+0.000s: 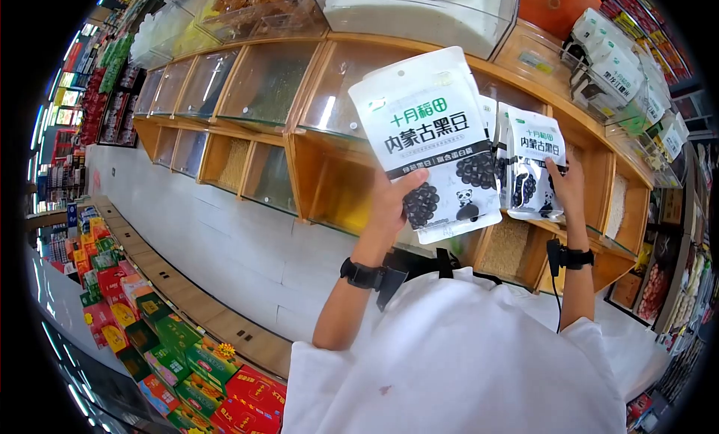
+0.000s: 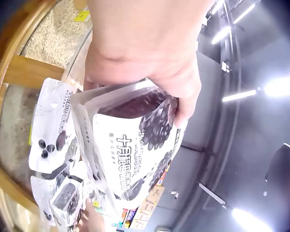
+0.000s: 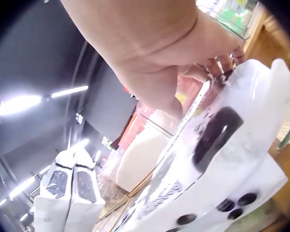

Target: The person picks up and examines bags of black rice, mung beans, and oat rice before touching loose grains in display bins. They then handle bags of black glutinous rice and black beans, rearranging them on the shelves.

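Observation:
My left hand [image 1: 391,198] grips a white bag of black beans [image 1: 442,127] by its lower left side, thumb across the front. Another white bag edge shows close behind it. To the right, my right hand [image 1: 569,185] holds a second bag of black beans [image 1: 528,146] by its right edge, fingers on the printed front. White packaging also shows between the two bags. In the left wrist view, the left hand [image 2: 145,67] wraps the dark-windowed bottom of its bag [image 2: 135,140]. The right wrist view shows the right hand [image 3: 159,72] along its bag's edge [image 3: 222,140].
Wooden bins with clear lids [image 1: 269,78] stand before me, some holding grain [image 1: 225,161]. Above them is a clear tub of white granules [image 1: 419,14]. A rack of white bags [image 1: 610,67] stands at upper right, and colourful boxes [image 1: 180,344] line the lower left.

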Demonstrator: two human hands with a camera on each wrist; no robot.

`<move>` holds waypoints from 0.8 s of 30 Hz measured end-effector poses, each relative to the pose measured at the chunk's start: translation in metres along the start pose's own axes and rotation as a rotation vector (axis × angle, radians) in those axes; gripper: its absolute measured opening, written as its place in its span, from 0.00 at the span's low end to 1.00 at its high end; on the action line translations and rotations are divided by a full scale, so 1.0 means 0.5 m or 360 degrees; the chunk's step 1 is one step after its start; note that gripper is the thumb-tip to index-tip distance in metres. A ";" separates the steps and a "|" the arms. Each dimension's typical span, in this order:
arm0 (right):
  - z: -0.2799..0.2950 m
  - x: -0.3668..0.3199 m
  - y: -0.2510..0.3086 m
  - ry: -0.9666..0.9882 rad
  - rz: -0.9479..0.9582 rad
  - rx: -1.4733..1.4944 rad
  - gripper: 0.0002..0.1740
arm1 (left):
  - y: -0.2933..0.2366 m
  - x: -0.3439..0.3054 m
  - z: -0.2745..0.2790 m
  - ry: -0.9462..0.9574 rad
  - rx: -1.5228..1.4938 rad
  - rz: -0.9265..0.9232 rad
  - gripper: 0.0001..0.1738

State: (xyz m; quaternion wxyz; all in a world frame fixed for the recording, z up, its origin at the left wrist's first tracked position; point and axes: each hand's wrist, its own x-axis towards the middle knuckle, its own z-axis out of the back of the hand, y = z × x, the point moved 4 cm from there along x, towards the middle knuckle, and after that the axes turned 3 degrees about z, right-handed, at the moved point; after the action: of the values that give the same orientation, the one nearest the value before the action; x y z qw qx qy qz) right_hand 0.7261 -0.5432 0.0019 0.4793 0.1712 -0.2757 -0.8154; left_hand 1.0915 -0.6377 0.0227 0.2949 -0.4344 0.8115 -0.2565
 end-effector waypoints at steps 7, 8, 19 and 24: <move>-0.015 -0.148 0.253 0.0159 0.0257 0.0757 0.34 | 0.027 -0.016 -0.036 0.0132 0.0032 0.0061 0.27; -0.035 -0.166 0.278 0.0415 0.0177 0.0988 0.37 | 0.033 -0.019 -0.044 0.0169 0.0069 0.0100 0.27; -0.046 -0.214 0.221 0.0255 -0.0063 0.1323 0.28 | 0.117 -0.023 -0.062 -0.0009 0.0633 0.0123 0.40; -0.023 -0.237 0.190 0.0224 -0.0105 0.1378 0.27 | 0.110 -0.036 -0.091 -0.0036 0.0629 0.0148 0.35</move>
State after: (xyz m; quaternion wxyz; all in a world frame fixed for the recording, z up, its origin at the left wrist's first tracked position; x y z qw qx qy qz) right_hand 0.8549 -0.4798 0.0527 0.3547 0.4200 -0.5532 -0.6259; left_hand 1.0372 -0.5881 0.0221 0.3952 -0.3330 0.7612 -0.3919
